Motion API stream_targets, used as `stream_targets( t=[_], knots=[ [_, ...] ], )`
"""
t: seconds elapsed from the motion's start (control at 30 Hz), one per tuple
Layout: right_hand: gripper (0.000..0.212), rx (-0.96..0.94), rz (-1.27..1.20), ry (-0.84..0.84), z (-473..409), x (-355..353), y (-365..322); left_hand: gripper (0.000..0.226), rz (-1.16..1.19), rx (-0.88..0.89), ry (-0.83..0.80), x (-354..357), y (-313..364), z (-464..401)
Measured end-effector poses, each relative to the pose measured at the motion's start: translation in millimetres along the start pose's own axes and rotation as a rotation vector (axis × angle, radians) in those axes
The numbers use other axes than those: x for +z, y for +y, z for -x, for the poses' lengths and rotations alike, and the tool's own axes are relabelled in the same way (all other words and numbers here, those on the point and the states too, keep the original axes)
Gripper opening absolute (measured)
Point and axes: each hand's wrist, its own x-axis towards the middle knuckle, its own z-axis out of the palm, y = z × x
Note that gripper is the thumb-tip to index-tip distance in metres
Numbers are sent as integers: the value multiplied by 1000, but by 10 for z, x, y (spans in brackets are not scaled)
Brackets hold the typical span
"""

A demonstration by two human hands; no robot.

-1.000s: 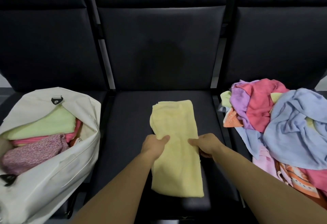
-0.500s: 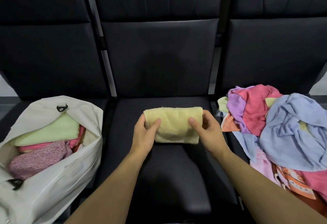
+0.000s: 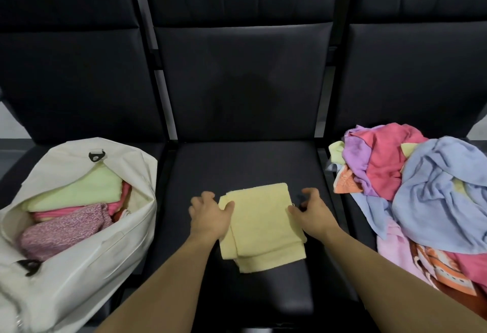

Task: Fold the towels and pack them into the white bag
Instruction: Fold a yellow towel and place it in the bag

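Folded yellow towel [image 3: 259, 223] lies on the middle seat [image 3: 237, 164]. My left hand [image 3: 208, 216] presses its left edge, thumb on top; my right hand [image 3: 315, 213], fingers loosely spread, touches its right edge. White bag [image 3: 87, 261] sits left of the towel.

A black padded seat cushion [image 3: 237, 164] lies directly under the fingers [image 3: 207, 195] and runs on beyond them to its upright backrest [image 3: 242, 82], which bears a horizontal seam high up. Leftward of the fingers stands the neighbouring chair's black backrest [image 3: 73, 82]. Rightward of them stands a third black backrest [image 3: 411, 77]. A pale metal strip [image 3: 162, 87] shows in the gap beyond and left of the fingers, between the left and middle backrests. Slivers of pale surface, too small to identify, show far left [image 3: 10, 122] and far right [image 3: 478, 127].
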Motion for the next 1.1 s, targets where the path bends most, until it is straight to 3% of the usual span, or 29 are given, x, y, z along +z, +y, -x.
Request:
stream_targets(
  t=[0.1, 0.2, 0.27, 0.33, 0.47, 0.57, 0.73, 0.9, 1.1],
  knots=[
    [51, 83, 74, -54, -43, 79, -79, 62, -99, 95, 13, 153, 125, 84],
    [45, 172, 114, -67, -69, 173, -90, 91, -22, -195, 6, 346, 209, 146],
    [43, 203, 89, -94, -50, 212, -93, 98, 132, -365, -18, 379, 186, 122],
    [42, 186, 14, -116, -34, 229, -111, 85, 243, -379, -118, 394, 105, 57],
    [26, 24, -83, -143, -10, 214, -182, 58, 416, -228, -331, 391, 92, 67],
    [20, -87, -72, -115, 37, 189, -256, 40, 384, -73, -246, 289, 157, 132],
    [16, -262, -95, -96, 281, 131, -705, 47, 271, 123, -139, -232, 34, 53],
    [30, -368, -139, -179, 420, 467, -1488, 41, 419, 149, 17, -1208, -222, 115],
    [33, -428, -258, -302, 743, 1442, -2335, 26, 596, 34, 158, -2249, -1096, 228]
  ],
)
